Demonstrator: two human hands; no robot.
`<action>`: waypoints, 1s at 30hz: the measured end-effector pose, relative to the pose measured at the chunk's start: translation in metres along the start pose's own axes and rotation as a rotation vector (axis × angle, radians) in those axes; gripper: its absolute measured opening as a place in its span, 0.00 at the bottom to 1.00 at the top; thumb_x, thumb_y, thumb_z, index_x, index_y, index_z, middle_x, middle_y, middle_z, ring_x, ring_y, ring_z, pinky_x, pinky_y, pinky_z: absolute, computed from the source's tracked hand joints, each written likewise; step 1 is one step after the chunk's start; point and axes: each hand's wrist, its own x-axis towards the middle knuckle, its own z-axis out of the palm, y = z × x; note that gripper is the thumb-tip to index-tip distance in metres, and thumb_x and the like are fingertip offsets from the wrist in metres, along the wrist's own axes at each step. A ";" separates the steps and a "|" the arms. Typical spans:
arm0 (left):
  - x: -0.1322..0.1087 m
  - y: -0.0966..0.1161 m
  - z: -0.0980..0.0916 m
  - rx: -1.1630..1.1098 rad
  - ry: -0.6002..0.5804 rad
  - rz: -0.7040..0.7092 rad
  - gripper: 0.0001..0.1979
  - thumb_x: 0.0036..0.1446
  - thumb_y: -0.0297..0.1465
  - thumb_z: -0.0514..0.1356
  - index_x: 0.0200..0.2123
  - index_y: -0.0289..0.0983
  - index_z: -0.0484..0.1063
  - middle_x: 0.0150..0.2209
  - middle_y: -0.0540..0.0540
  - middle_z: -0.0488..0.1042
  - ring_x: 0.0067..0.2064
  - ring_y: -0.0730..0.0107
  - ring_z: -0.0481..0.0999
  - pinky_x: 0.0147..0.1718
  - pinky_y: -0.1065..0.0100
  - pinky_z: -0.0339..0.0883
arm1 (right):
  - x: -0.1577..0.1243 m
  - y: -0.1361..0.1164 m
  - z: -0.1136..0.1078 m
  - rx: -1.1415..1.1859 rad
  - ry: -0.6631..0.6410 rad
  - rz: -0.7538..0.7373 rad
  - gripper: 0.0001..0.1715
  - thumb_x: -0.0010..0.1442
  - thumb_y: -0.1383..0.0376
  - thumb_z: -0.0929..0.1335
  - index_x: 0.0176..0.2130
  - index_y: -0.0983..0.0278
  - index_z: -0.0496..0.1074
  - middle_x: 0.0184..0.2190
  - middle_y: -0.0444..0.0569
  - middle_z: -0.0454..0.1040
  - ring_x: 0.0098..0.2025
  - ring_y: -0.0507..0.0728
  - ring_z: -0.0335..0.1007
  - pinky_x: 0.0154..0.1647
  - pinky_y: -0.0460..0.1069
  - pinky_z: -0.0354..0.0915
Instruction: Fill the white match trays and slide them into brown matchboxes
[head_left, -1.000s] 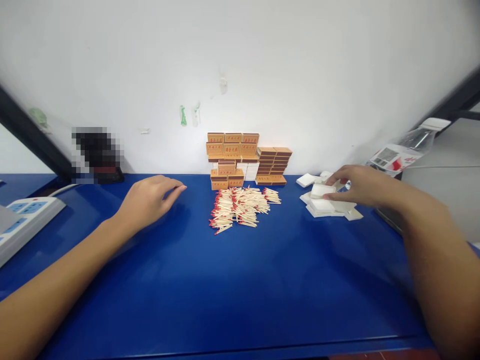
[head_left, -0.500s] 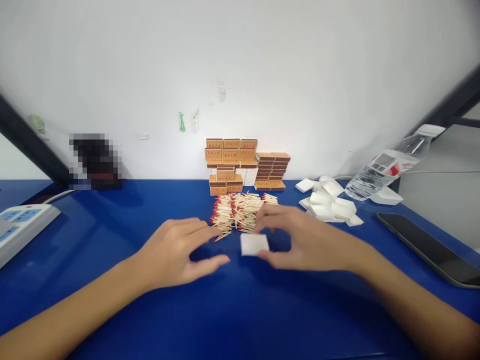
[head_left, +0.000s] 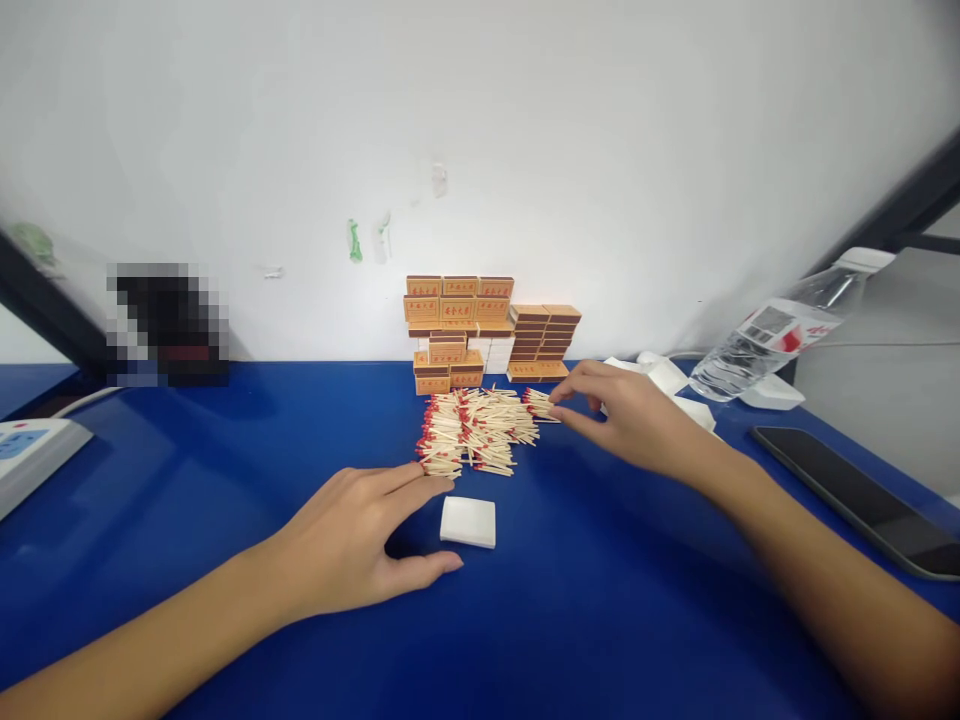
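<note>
A small white inner tray (head_left: pixel 468 521) lies on the blue table (head_left: pixel 300 450) in front of me. My left hand (head_left: pixel 360 540) rests beside it on the left, fingers apart, thumb and forefinger close to the tray's left edge, holding nothing. A heap of red-tipped matches (head_left: pixel 476 430) lies behind the tray. My right hand (head_left: pixel 634 415) reaches to the heap's right end, fingers spread and fingertips at the matches; nothing shows in its grip.
Stacked orange matchboxes (head_left: pixel 480 330) stand against the white wall. More white trays (head_left: pixel 675 385) lie behind my right hand. A water bottle (head_left: pixel 780 335) lies at the right, with a dark phone (head_left: pixel 862 495) near it. A power strip (head_left: pixel 30 455) sits at the far left.
My right hand carried one white tray from the pile to the table centre, let it go, and moved back up to the matches. My left hand came in beside the tray.
</note>
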 end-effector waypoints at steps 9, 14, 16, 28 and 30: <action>0.000 0.000 0.005 -0.014 -0.044 -0.046 0.24 0.63 0.40 0.66 0.59 0.38 0.72 0.44 0.46 0.82 0.36 0.62 0.83 0.33 0.62 0.75 | 0.000 0.023 0.023 0.023 -0.104 0.021 0.16 0.69 0.54 0.67 0.47 0.61 0.76 0.45 0.56 0.76 0.48 0.64 0.73 0.48 0.58 0.69; 0.000 0.000 0.004 -0.052 -0.079 -0.052 0.14 0.63 0.38 0.65 0.50 0.40 0.76 0.38 0.50 0.79 0.34 0.63 0.81 0.29 0.62 0.71 | 0.002 0.024 0.022 0.029 -0.141 0.039 0.16 0.71 0.53 0.66 0.42 0.61 0.76 0.42 0.55 0.75 0.44 0.62 0.73 0.45 0.56 0.69; 0.001 0.000 0.004 -0.060 -0.088 -0.056 0.12 0.63 0.38 0.65 0.48 0.40 0.76 0.35 0.51 0.78 0.32 0.64 0.79 0.28 0.63 0.68 | 0.002 0.025 0.022 0.036 -0.150 0.042 0.16 0.71 0.53 0.66 0.43 0.61 0.76 0.43 0.55 0.75 0.45 0.62 0.72 0.46 0.56 0.68; 0.000 -0.003 0.004 -0.062 -0.075 -0.060 0.14 0.65 0.38 0.65 0.50 0.40 0.76 0.36 0.52 0.77 0.31 0.70 0.75 0.28 0.66 0.64 | 0.003 0.026 0.024 -0.048 -0.209 0.011 0.15 0.72 0.56 0.63 0.42 0.63 0.74 0.41 0.55 0.74 0.45 0.63 0.71 0.47 0.58 0.67; 0.000 -0.002 0.003 -0.058 -0.078 -0.063 0.14 0.65 0.38 0.65 0.51 0.40 0.76 0.36 0.52 0.76 0.31 0.70 0.75 0.29 0.66 0.65 | 0.003 0.027 0.025 -0.038 -0.211 0.001 0.15 0.72 0.57 0.63 0.41 0.62 0.74 0.41 0.55 0.75 0.45 0.63 0.72 0.46 0.57 0.67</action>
